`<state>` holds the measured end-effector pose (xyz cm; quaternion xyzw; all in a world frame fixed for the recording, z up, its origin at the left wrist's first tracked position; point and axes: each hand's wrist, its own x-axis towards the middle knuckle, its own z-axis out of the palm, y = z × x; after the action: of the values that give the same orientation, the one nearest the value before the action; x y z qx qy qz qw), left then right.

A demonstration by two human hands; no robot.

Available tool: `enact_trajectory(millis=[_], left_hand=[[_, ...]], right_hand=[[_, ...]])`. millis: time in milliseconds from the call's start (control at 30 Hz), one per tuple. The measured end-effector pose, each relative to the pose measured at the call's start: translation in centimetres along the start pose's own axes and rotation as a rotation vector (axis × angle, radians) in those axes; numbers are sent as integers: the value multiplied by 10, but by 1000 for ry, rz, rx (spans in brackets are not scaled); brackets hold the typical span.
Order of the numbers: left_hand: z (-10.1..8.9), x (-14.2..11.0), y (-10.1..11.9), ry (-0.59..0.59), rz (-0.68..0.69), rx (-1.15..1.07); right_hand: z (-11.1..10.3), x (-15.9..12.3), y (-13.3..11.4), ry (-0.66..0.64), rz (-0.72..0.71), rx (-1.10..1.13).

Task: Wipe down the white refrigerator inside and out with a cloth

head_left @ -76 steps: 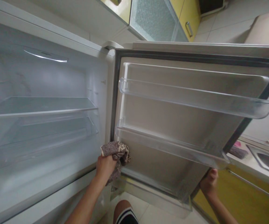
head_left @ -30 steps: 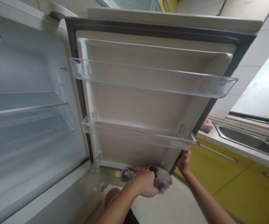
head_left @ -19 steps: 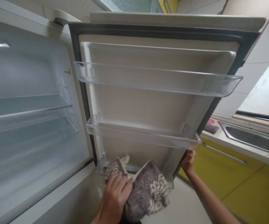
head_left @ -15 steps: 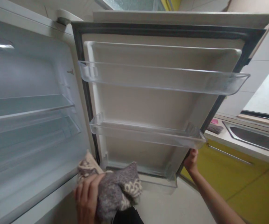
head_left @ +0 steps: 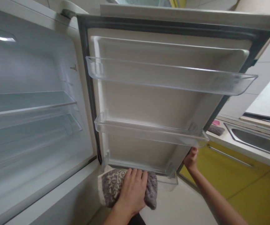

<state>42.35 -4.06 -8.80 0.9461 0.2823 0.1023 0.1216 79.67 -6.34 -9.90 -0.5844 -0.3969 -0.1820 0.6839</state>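
My left hand (head_left: 135,189) presses on a folded grey-and-cream patterned cloth (head_left: 112,186), its fingers curled over the top. The cloth lies against the lowest clear door bin (head_left: 169,181) of the opened refrigerator door (head_left: 158,106). At the door's outer edge, my right hand (head_left: 191,157) grips the rim just below the middle door bin (head_left: 149,132); part of its fingers is hidden behind the door. An upper clear bin (head_left: 172,76) spans the door above.
Left of the door is the lit refrigerator interior (head_left: 27,68) with glass shelves (head_left: 27,104). To the right stand yellow cabinets (head_left: 238,175) under a counter with a sink (head_left: 258,139). A grey cloth (head_left: 216,129) and something pink (head_left: 215,122) lie on the counter.
My left hand has moved right with the cloth, from beside the refrigerator's opening to the lowest door bin. My right hand stays on the door edge. The view has shifted slightly.
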Motion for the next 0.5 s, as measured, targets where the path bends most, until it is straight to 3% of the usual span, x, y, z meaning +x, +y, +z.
enact_trajectory(millis=[167,333,400,500], left_hand=[[23,33,52,30,138,-16],[19,28,44,83,248,-268],[8,16,29,250,201,-468],[-18,3,-2,787,-38,-590]], right_hand=[[1,2,-10,-7,18,77],[-4,2,-14,-29,27,97],[-6,1,-15,-30,31,96],[-8,-2,-18,-27,38,97]])
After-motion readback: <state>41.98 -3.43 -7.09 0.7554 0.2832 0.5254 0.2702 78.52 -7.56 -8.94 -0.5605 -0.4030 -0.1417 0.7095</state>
